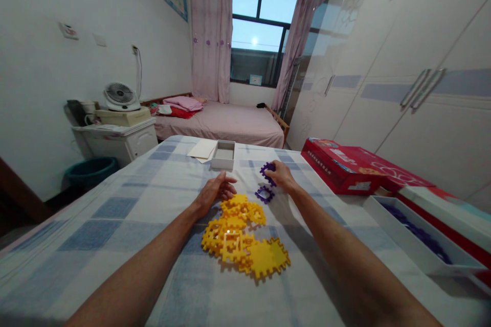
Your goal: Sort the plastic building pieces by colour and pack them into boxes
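Between the thumb and fingers of my right hand [283,176] is a purple toothed building piece [266,168], held tilted up. Just below it, a second purple piece [264,194] with an open middle lies on the cloth. My left hand [214,193] rests at the far end of a heap of yellow toothed building pieces [230,230], its fingers loosely apart with nothing in them. Several yellow pieces overlap in the heap, some solid and some open-framed. A solid yellow piece [266,258] lies at the near end.
A small grey box [223,167] and white paper [202,149] lie at the far edge of the checked cloth [141,245]. On the right are a red box [337,163] and a white tray [433,260] with purple pieces [416,232]. Beyond stands a bed [230,122].
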A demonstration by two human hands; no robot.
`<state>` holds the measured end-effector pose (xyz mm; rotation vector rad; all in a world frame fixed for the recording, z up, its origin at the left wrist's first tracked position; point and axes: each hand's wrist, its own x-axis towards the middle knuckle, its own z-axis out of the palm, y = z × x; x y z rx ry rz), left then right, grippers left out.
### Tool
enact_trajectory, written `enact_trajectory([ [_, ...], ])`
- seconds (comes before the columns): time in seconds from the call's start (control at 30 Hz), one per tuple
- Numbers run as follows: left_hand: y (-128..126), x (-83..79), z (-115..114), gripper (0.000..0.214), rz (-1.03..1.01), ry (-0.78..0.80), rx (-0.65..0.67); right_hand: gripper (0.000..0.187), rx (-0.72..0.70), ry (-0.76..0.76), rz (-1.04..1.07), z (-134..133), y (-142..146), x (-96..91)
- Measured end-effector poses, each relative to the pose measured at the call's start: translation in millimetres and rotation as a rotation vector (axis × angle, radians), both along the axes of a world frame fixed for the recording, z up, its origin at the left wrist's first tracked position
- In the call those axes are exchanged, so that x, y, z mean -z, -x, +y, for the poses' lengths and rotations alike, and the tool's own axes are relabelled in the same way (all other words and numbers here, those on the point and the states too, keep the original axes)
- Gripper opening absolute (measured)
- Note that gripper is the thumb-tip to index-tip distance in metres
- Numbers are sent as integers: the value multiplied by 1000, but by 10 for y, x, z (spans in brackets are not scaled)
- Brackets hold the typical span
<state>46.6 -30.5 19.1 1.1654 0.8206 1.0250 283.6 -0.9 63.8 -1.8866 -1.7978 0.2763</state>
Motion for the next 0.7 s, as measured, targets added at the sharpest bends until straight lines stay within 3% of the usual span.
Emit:
enact_trajectory([
  [0.13,0,-19,-16,61,19,-10,6,32,-45,6,135,-223,-312,-137],
  [0.3,8,-48,-41,60,24,-7,-1,32,-230,123,159,-426,-184,19],
  [0.5,20,-20,-7,58,25,8,8,47,-160,133,4,-404,47,299],
  [0.7,42,-2,2,59,46,15,16,52,-66,105,-9,-525,70,260],
])
